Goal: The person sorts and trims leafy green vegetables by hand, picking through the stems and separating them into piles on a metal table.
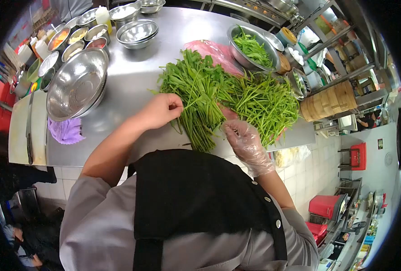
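Note:
A large pile of long-stemmed leafy greens (196,92) lies on the steel table, its stems pointing toward me. Beside it to the right spreads a second heap of thinner green stems (266,106). My bare left hand (162,110) is at the left side of the first pile, fingers curled in; what they pinch, if anything, is hidden. My right hand (243,142), in a clear plastic glove, is between the lower ends of the two heaps. Its fingertips are drawn together, and I cannot make out anything in them. A pink plastic bag (216,54) shows behind and beneath the greens.
A steel bowl of cut greens (254,47) stands at the back right, near bamboo steamers (329,101). Empty steel bowls (78,83) and a purple cloth (66,131) are on the left. A knife (29,131) lies on a cutting board (17,133) at the far left.

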`<state>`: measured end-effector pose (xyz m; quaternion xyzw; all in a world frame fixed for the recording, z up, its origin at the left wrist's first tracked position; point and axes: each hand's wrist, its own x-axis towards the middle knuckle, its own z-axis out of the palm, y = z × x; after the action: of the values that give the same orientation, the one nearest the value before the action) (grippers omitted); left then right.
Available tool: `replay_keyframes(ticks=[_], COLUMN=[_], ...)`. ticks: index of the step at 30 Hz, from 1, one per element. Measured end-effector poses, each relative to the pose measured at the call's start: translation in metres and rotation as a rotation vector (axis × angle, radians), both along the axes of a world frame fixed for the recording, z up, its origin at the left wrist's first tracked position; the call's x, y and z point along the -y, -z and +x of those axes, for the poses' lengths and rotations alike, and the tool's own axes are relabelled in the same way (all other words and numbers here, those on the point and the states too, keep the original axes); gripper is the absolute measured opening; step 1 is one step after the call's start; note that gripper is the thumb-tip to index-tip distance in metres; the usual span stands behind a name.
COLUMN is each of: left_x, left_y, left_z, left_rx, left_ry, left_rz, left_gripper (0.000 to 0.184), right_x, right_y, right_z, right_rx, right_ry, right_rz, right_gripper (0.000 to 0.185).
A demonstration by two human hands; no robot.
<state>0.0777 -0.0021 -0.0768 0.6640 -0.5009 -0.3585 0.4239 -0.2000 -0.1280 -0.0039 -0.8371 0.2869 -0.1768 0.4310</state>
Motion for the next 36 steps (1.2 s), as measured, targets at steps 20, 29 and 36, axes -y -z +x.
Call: replay_keyframes(ticks=[20,29,36], left_x=[-0.017,-0.015,0.04], left_y=[-0.055,-0.045,-0.063], left_z=[-0.023,-0.05,-0.046], left_rx=[-0.074,-0.209,0.229], left_ry=[0.127,0.165,0.1], left_rz=[-0.16,-0.041,-0.102], left_gripper=[0.002,0.01,0.006], right_x=[0.011,0.015,0.037], right_y=[-0.055,0.002,0.048], right_z=[0.042,0.029,0.003], right_rx=[0.27,0.28,0.223], right_ry=[-0.332,-0.254,0.214], right_rz=[-0.941,-0.608,0.039], right_gripper=[0.022,0.008,0.009])
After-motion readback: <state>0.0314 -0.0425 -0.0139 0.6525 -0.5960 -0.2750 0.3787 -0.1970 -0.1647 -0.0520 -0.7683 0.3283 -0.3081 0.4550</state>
